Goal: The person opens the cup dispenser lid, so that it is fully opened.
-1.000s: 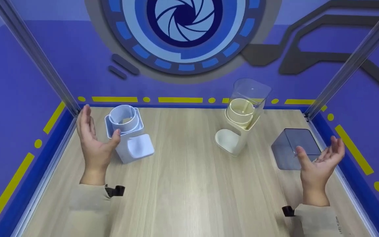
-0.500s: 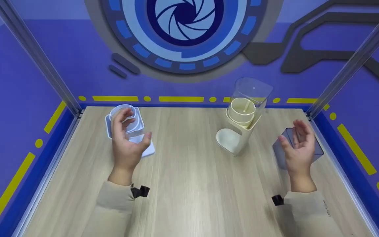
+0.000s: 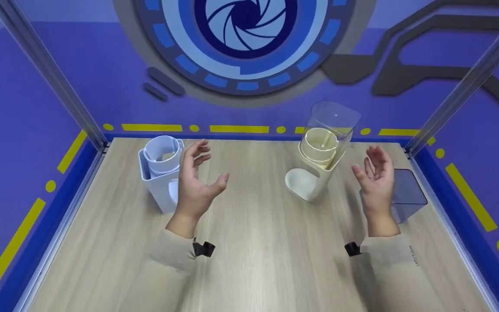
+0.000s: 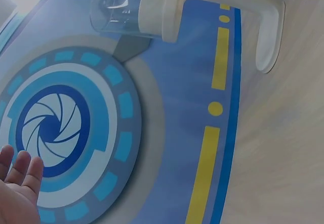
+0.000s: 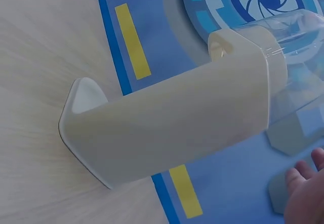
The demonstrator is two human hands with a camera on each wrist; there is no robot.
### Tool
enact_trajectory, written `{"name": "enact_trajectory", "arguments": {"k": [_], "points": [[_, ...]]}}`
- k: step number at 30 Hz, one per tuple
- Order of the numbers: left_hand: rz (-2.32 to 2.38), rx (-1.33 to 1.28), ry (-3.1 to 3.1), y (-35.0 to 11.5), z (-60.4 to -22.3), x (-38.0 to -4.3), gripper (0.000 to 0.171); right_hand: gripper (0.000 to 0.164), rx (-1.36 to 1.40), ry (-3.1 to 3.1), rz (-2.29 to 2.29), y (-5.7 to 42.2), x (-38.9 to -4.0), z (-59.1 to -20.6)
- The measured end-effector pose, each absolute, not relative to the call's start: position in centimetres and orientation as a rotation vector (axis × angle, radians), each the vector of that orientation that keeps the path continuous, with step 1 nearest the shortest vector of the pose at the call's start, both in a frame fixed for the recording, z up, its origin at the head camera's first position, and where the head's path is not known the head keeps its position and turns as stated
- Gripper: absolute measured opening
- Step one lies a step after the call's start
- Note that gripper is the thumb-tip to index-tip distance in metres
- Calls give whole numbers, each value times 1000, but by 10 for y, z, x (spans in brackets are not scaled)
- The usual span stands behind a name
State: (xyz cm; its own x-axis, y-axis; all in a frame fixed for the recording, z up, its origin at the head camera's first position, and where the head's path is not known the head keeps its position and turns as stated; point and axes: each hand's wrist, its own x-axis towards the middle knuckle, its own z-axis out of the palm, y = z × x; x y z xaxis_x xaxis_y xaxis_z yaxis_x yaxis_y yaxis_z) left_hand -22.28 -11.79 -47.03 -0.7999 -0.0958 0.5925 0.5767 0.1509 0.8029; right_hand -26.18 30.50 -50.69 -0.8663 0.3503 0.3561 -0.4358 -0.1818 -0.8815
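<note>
My left hand [image 3: 195, 188] is raised with fingers spread and holds nothing. In the head view it overlaps the right side of a pale blue dispenser base [image 3: 156, 190] with a round collar [image 3: 162, 164] in its top. My right hand [image 3: 376, 190] is also raised, fingers loosely bent around nothing. It is between a cream dispenser stand [image 3: 318, 186] and a grey see-through box [image 3: 412, 186], partly covering the box. A clear container [image 3: 334, 113] sits on top of the cream stand. The right wrist view shows the stand's tall back [image 5: 172, 127] up close.
The wooden table [image 3: 254, 242] is enclosed by blue printed panels [image 3: 24, 108] at the back and sides. Metal posts [image 3: 59, 82] rise at the rear corners. Both dispensers stand toward the back of the table, with the grey box near the right edge.
Both hands have moved inward: the left hand swept right across the pale blue base, and the right hand shifted left and slightly up. The dispensers and box stayed put.
</note>
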Motion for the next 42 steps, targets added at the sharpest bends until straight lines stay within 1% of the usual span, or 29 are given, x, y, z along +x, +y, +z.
{"name": "enact_trajectory", "arguments": {"k": [8,16,22,23,25,30,33,38,42], "points": [[-1788,-469,-2003,-88,-468,-240,88,93,76,-1760,2042,295,-278,-504],[-1893,-516,-2078,-56,-470,-257,87,120,172,-1761,2061,283,-294,-506],[-1985,-512,-2156,-35,-475,-268,88,130,178,-1809,2051,279,-305,-512],[-1989,-510,-2166,-32,-476,-270,88,130,177,-1814,2050,279,-306,-513],[-2000,-516,-2181,-26,-477,-272,87,124,166,-1829,2047,278,-307,-514],[-2012,-569,-2208,-14,-479,-277,82,102,116,-1922,1959,279,-308,-513],[-2011,-582,-2216,-9,-480,-278,79,93,106,-1974,1893,279,-309,-511],[-2028,-559,-2224,-4,-486,-281,76,90,113,-2014,1841,280,-309,-510],[-2032,-555,-2246,0,-487,-285,77,89,131,-2026,1818,280,-309,-509]]}}
